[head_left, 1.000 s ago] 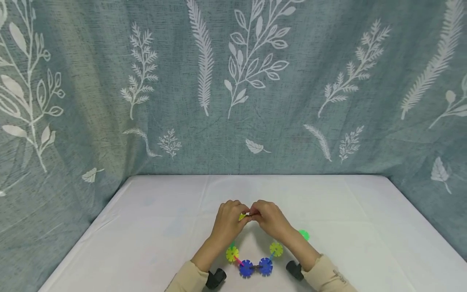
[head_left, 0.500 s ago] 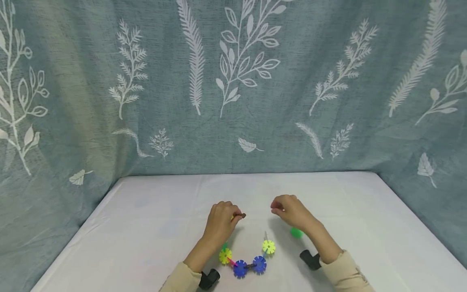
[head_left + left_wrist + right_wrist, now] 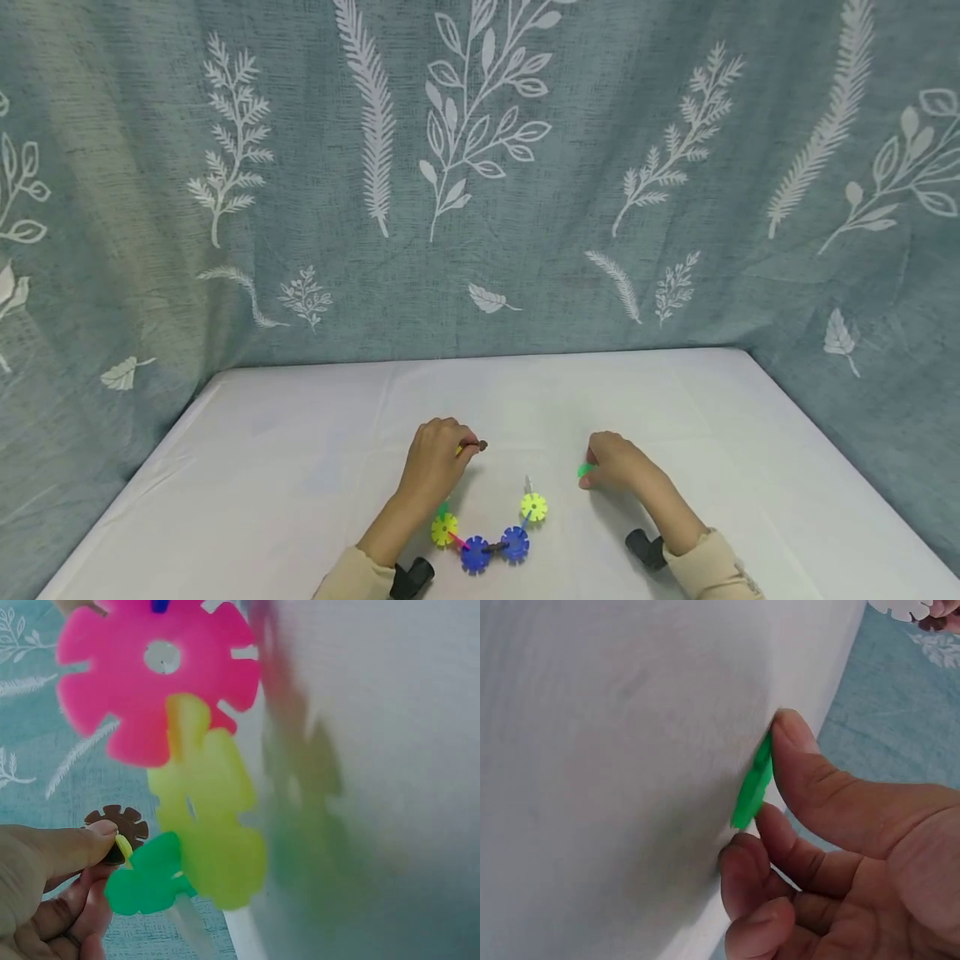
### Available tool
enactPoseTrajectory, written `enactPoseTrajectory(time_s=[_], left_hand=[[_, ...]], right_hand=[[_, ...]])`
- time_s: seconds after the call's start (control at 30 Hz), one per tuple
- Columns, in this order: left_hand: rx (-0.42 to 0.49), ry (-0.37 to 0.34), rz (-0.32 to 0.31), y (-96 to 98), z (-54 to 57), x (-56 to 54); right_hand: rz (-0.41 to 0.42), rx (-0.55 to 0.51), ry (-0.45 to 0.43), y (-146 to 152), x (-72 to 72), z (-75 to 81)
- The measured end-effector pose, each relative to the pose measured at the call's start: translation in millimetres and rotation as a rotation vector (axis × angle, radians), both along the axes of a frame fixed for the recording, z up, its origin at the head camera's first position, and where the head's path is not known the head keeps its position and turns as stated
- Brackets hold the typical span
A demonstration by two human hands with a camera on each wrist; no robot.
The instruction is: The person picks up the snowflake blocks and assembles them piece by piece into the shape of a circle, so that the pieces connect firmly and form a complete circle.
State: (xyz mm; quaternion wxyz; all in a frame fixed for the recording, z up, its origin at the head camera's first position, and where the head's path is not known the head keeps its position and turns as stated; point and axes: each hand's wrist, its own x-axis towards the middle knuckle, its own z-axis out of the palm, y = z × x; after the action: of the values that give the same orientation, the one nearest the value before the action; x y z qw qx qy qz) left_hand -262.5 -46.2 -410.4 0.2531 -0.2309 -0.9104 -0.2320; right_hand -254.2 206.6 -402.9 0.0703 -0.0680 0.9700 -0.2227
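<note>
My left hand (image 3: pixel 437 462) pinches a brown notched disc (image 3: pixel 133 823) between thumb and fingers, with a small yellow piece against it. From this hand a curved chain of slotted plastic discs runs down towards me. It includes a green disc (image 3: pixel 146 877), a yellow disc (image 3: pixel 444 529), a pink disc (image 3: pixel 202 660), two blue discs (image 3: pixel 476 554) joined by a dark one, and a yellow-green disc (image 3: pixel 534 507) with a pale piece (image 3: pixel 528 483) at its end. To the right, my right hand (image 3: pixel 621 462) holds a loose green disc (image 3: pixel 754 780) by its edges, close over the cloth.
A white cloth (image 3: pixel 300 500) covers the table. Behind its far edge hangs a blue-green curtain (image 3: pixel 322 167) with white leaf prints. Black wrist cameras, one on the left (image 3: pixel 412 577) and one on the right (image 3: pixel 645 548), stick out near the sleeves.
My right hand has let go of the brown disc, moved right and down, and taken hold of the green disc. My left hand keeps the brown disc. The head view has shifted right.
</note>
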Motion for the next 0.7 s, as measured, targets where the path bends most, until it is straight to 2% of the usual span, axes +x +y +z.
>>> enactPoseTrajectory(time_s=[0.17, 0.33, 0.43, 0.53, 0.7], left_hand=[[0.008, -0.006, -0.003, -2.4, -1.5, -0.3], [0.018, 0.003, -0.012, -2.6, -1.6, -0.6], [0.026, 0.019, -0.020, -1.8, -2.1, -1.6], [0.031, 0.031, -0.022, -1.5, -2.0, -1.8], [0.021, 0.040, -0.018, -1.6, -1.4, -0.8]], right_hand=[[-0.015, -0.010, 0.011, -2.4, -2.2, -2.5], [-0.011, -0.211, 0.110, -16.0, -13.3, -2.8], [0.028, -0.345, 0.147, -33.5, -20.2, 1.5], [0.080, -0.432, 0.138, -53.4, -24.3, 4.9], [0.110, -0.513, 0.124, -78.7, -26.2, 5.7]])
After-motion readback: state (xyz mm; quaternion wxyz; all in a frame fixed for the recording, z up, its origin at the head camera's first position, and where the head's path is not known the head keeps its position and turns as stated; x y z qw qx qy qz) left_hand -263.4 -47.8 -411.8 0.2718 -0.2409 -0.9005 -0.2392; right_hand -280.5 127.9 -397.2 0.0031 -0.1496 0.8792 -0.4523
